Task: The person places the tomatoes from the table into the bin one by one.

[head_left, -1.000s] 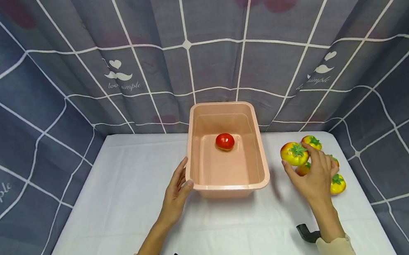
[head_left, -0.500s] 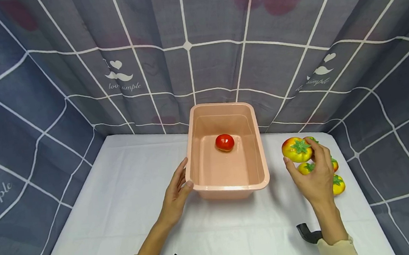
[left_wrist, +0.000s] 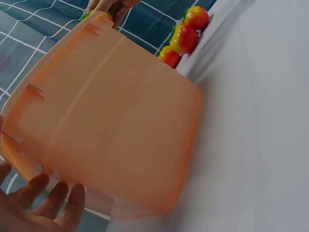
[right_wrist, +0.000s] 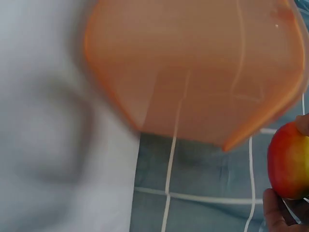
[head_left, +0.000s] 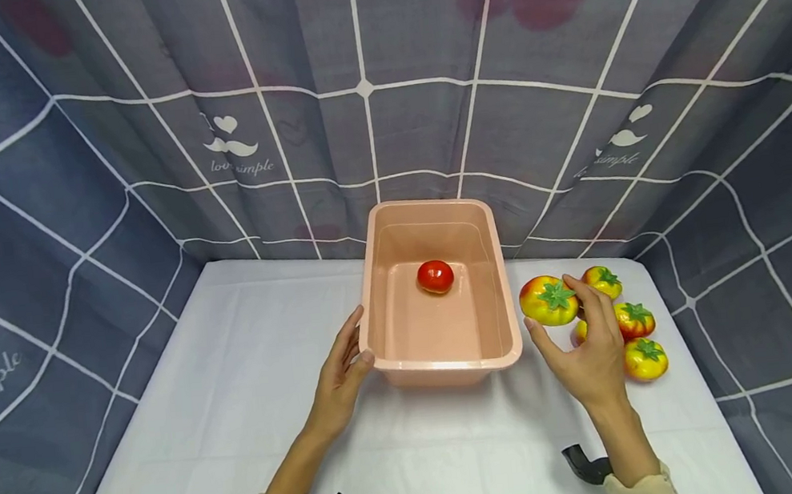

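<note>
The pink bin (head_left: 441, 327) looks like smooth, glossy plastic; inside it, the red fruit (head_left: 435, 277) shines brightly; right of it, the yellow-red fruits (head_left: 543, 308) have a shiny, plastic-looking skin; beneath it spreads matt white cloth (head_left: 250, 375); behind it hangs matt grey curtain fabric (head_left: 329, 133)

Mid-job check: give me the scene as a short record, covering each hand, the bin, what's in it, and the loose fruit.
Left hand: touching the left side of the bin
Right hand: pinching a red-and-yellow fruit, off the table
Held fruit position: outside the bin, to its right
Bin: pink, open-topped, on the white table
Bin contents: one red fruit
Loose fruit: four more fruits on the right, one partly hidden by the right hand
</note>
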Demonstrator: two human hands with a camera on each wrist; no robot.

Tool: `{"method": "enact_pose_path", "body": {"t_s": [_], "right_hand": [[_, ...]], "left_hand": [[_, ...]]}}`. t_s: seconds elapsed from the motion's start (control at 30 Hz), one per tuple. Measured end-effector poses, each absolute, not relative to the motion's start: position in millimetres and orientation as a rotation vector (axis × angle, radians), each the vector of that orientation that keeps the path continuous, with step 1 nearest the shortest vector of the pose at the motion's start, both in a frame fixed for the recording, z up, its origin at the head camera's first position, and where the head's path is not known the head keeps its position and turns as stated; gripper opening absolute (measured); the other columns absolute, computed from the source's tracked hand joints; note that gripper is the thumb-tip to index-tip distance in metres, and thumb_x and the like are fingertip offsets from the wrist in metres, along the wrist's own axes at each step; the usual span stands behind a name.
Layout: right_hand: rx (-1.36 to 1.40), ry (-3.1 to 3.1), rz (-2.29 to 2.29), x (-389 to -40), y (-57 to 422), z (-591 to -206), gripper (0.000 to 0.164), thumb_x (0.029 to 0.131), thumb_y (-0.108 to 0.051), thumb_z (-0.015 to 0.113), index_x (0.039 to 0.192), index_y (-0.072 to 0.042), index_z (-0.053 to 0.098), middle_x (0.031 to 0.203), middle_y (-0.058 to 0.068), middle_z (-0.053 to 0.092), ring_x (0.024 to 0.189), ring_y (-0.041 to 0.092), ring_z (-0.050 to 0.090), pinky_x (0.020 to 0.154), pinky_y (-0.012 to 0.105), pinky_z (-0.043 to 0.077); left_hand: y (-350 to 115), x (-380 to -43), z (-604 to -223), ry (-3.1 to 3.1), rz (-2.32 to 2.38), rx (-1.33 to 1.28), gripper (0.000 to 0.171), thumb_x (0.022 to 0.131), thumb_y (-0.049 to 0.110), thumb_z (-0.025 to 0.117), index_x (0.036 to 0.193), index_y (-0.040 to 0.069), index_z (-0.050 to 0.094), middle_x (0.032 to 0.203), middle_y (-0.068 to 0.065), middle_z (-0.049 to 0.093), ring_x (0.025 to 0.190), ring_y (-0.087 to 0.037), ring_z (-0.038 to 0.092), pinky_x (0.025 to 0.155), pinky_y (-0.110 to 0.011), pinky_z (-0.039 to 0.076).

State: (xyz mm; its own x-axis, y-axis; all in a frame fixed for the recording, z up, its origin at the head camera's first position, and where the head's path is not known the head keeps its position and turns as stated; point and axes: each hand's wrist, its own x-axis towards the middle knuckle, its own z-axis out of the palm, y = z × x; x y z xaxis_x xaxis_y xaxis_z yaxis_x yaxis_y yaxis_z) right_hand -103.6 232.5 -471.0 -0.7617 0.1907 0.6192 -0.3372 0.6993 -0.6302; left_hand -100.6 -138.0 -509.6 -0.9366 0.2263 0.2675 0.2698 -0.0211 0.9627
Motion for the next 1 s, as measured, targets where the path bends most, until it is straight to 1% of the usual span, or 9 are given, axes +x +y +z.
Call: {"method": "enact_pose_path", "body": {"t_s": [0.2, 0.4, 0.5, 0.63, 0.8, 1.0], "right_hand": [[0.213, -2.266, 1.039, -97.7, 212.4, -467.2, 0.09, 0.077, -0.017, 0.096, 0.157, -0.016, 0.056, 0.143, 0.018, 0.061, 0.124, 0.015, 0.057, 0.112, 0.005, 0.039], [0.338, -2.24, 1.083, -96.7, 195.8, -467.9, 0.091, 0.074, -0.014, 0.096, 0.155, -0.014, 0.057, 0.141, 0.017, 0.063, 0.126, 0.023, 0.061, 0.116, 0.008, 0.039], [0.383, -2.234, 1.097, -96.4, 189.5, -470.2, 0.089, 0.074, -0.015, 0.096, 0.154, -0.013, 0.058, 0.139, 0.015, 0.064, 0.128, 0.025, 0.061, 0.119, 0.011, 0.038], [0.428, -2.222, 1.102, -96.9, 183.9, -473.7, 0.082, 0.076, -0.017, 0.094, 0.15, -0.009, 0.061, 0.138, 0.014, 0.066, 0.128, 0.027, 0.06, 0.119, 0.013, 0.038], [0.458, -2.197, 1.099, -98.3, 180.5, -477.3, 0.069, 0.078, -0.017, 0.09, 0.142, -0.005, 0.066, 0.135, 0.014, 0.069, 0.124, 0.029, 0.061, 0.116, 0.014, 0.039], [0.458, -2.184, 1.1, -99.3, 180.1, -478.6, 0.066, 0.079, -0.018, 0.089, 0.14, -0.005, 0.068, 0.133, 0.014, 0.07, 0.123, 0.029, 0.062, 0.116, 0.015, 0.039]], "left_hand": [[-137.9, -101.1, -509.9, -2.167, -2.158, -0.554, 0.067, 0.113, 0.005, 0.05, 0.173, 0.023, 0.026, 0.167, -0.019, 0.044, 0.147, -0.008, 0.053, 0.115, -0.022, 0.05], [-138.0, -101.0, -511.4, -2.165, -2.162, -0.551, 0.067, 0.113, 0.004, 0.05, 0.173, 0.022, 0.026, 0.167, -0.019, 0.044, 0.147, -0.008, 0.053, 0.116, -0.024, 0.05], [-137.8, -100.6, -511.1, -2.166, -2.167, -0.548, 0.067, 0.113, 0.004, 0.05, 0.173, 0.023, 0.026, 0.167, -0.019, 0.043, 0.147, -0.008, 0.052, 0.116, -0.025, 0.05], [-137.3, -100.3, -510.4, -2.167, -2.176, -0.547, 0.067, 0.113, 0.005, 0.05, 0.173, 0.024, 0.026, 0.168, -0.019, 0.043, 0.148, -0.008, 0.052, 0.115, -0.021, 0.05], [-136.7, -100.8, -509.9, -2.169, -2.176, -0.542, 0.067, 0.113, 0.006, 0.051, 0.173, 0.025, 0.026, 0.168, -0.018, 0.043, 0.148, -0.008, 0.053, 0.115, -0.023, 0.051], [-136.8, -100.8, -510.2, -2.163, -2.175, -0.534, 0.067, 0.113, 0.006, 0.051, 0.173, 0.025, 0.027, 0.168, -0.019, 0.043, 0.147, -0.007, 0.053, 0.114, -0.02, 0.05]]}}
